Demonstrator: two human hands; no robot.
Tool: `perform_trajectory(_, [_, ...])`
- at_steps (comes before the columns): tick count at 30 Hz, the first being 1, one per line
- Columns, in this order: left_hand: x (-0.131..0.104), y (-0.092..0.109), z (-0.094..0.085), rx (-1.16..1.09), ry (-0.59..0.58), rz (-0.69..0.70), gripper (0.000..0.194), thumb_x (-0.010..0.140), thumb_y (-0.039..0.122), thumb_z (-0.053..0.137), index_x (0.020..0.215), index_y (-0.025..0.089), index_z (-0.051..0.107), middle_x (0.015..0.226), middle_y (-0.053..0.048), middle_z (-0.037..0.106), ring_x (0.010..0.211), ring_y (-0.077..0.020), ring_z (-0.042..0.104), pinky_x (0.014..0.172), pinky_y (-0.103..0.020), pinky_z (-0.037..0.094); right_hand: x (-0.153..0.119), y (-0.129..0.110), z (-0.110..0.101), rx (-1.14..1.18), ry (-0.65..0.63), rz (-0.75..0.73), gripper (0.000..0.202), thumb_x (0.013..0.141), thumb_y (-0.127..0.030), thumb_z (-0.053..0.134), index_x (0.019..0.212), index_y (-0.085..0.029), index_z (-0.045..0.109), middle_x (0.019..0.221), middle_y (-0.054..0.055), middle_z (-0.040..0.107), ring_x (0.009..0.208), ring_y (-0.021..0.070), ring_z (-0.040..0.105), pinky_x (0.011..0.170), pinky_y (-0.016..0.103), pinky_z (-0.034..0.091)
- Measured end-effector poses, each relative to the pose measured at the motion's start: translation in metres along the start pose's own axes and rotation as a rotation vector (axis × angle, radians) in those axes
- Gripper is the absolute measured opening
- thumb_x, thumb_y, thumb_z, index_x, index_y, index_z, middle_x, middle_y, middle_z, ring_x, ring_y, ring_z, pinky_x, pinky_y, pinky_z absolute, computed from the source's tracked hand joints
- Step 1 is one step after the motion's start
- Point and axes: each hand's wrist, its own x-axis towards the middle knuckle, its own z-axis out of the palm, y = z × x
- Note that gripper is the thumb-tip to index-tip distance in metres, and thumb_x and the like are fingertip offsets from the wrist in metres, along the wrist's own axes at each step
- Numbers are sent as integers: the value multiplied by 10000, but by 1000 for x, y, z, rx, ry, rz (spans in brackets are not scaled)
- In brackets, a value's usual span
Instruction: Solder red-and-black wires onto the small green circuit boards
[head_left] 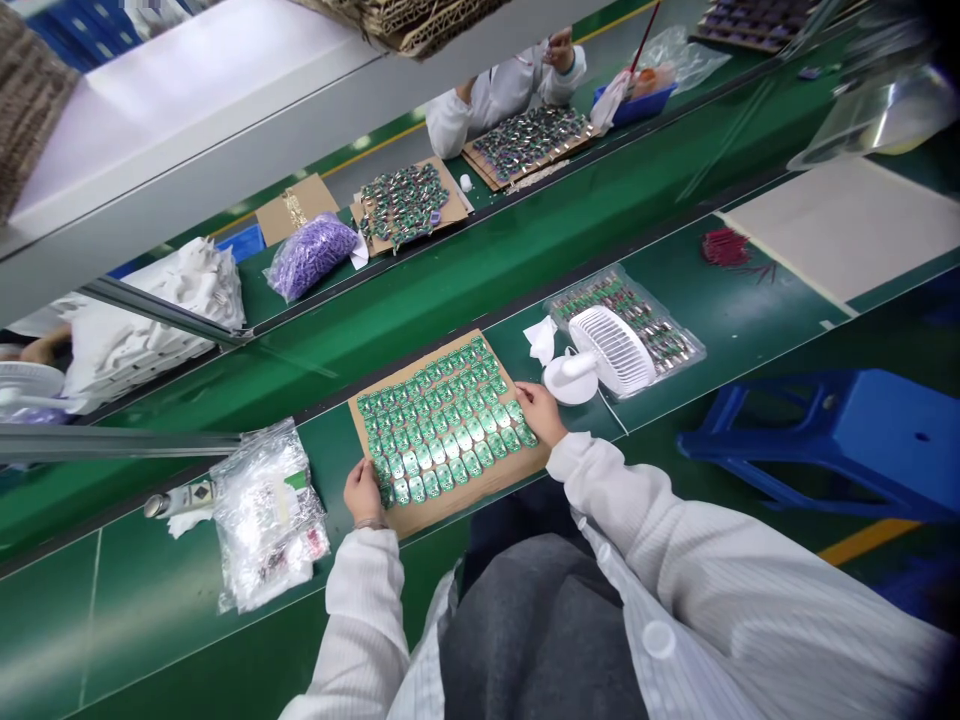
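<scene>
A brown cardboard sheet point(450, 497) lies on the green bench, with rows of small green circuit boards point(442, 425) covering most of it. My left hand point(364, 494) grips the sheet's left edge, fingers closed near the lower left boards. At the right edge, my right hand point(540, 412) holds the cardboard between thumb and fingers, beside the end of the rows. Just beyond my right hand stands a small white fan point(611, 350), over a clear plastic tray point(694, 352) of assembled parts.
Plastic bags point(266, 520) and a small bottle point(180, 498) lie to the left. Red wires point(724, 247) and a pale mat point(847, 225) are at the right. A blue stool point(885, 440) stands right of the bench. Across, a person point(510, 90) sits by loaded cardboard point(487, 172). A shelf point(225, 90) overhangs.
</scene>
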Motion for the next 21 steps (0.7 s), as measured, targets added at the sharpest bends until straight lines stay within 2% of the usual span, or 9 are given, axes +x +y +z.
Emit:
perform_trajectory(3, [-2, 3, 5, -33, 69, 7, 316, 934, 365, 578, 1149, 133, 594, 1076, -75, 644, 891, -165, 647, 765, -345, 578, 1, 1, 4, 73, 16, 17, 322, 945, -374, 579, 1179, -153, 583, 1165, 83, 610, 1012, 199, 618, 873, 415, 545])
perform_trajectory(7, [-5, 5, 4, -73, 106, 8, 304, 934, 363, 578, 1128, 130, 600, 1043, -68, 650, 858, -154, 647, 740, -329, 578, 2, -2, 5, 149, 32, 20, 314, 946, -375, 576, 1171, -155, 586, 1158, 81, 612, 1001, 193, 619, 865, 406, 548])
perform_trajectory(12, [-11, 16, -17, -171, 153, -9, 268, 932, 336, 586, 1095, 124, 607, 1003, -56, 651, 818, -139, 642, 708, -303, 573, -3, -20, 0, 215, 39, -5, 307, 945, -373, 578, 1161, -155, 592, 1156, 81, 614, 1009, 195, 618, 875, 411, 544])
perform_trajectory(17, [-31, 54, -55, -322, 178, -15, 76, 897, 145, 600, 961, 120, 634, 834, -4, 652, 671, -89, 609, 606, -213, 534, -15, -56, -18, 264, 52, -50, 289, 946, -373, 575, 1135, -156, 603, 1143, 78, 620, 1005, 191, 618, 881, 410, 540])
perform_trajectory(21, [-59, 98, -78, -415, 161, 15, 160, 839, 32, 565, 837, 158, 665, 754, 12, 681, 658, -84, 636, 598, -155, 534, -22, -94, -48, 298, 68, -111, 270, 951, -375, 568, 1109, -161, 613, 1119, 72, 630, 972, 178, 624, 864, 391, 545])
